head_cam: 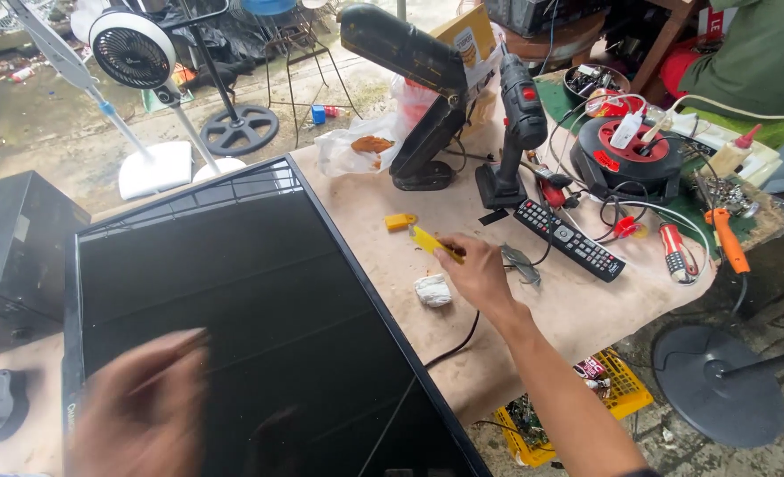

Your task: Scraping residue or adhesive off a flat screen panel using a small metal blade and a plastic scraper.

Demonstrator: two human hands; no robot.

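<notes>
Two hands are seen over a cloth-covered worktop. Right hand is extended toward 1 o'clock, fingers clamped on a flat yellow tool, held just above the worktop beside the right edge of a large flat screen lying face up. Left hand is blurred over the screen's lower left, at 7 o'clock; whether its fingers are apart or together cannot be told. A small yellow piece lies just at 11 o'clock of the tool. A white wad is noted near the right wrist, a remote control at 3 o'clock, a cordless drill standing at 1 o'clock.
</notes>
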